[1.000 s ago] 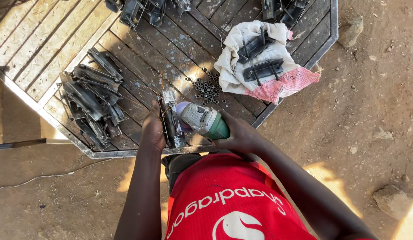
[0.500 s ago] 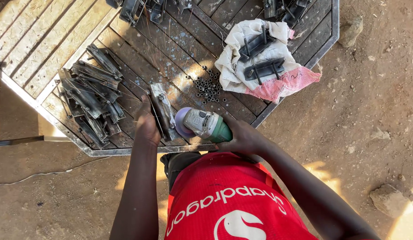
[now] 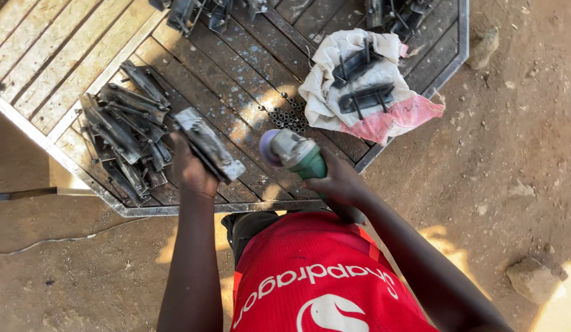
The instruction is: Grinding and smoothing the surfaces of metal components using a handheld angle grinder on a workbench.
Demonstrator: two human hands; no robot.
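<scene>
Two hands busy — left hand clamps one metal bracket, right hand wraps one green angle grinder at centre frame.

Angle grinder: green body, grey metal head, purplish disc. Bracket in left hand: dull grey steel, pale speckles. Pile of brackets: dark grey, near black. Cloth: off-white, stained, with one pink-red mesh-patterned corner. Shirt: bright red, white lettering and emblem. Table planks: weathered pale brown, darker and paint-flecked toward centre. Ground: reddish-brown dirt.
</scene>
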